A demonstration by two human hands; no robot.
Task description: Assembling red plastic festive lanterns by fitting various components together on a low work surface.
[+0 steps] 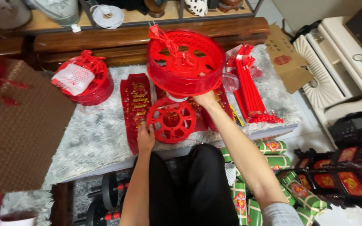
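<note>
A flat brown cardboard package (287,58) with a red round mark lies at the desk's far right corner, beside a bundle of red plastic rods (250,86). Two red banner strips with gold characters (135,104) lie on the grey shaggy cover of the desk (93,138). The right hand (206,99) holds up a red openwork drum frame (185,62), its grip closed on the lower rim, above the desk's middle. The left hand (146,138) rests with fingers spread against the edge of one red spoked disc (171,120) lying flat at the near edge. At far left, a stack of red frames (89,81) holds a white mesh bag (73,78). Green cylinders with red labels (273,167) lie on the floor at right.
</note>
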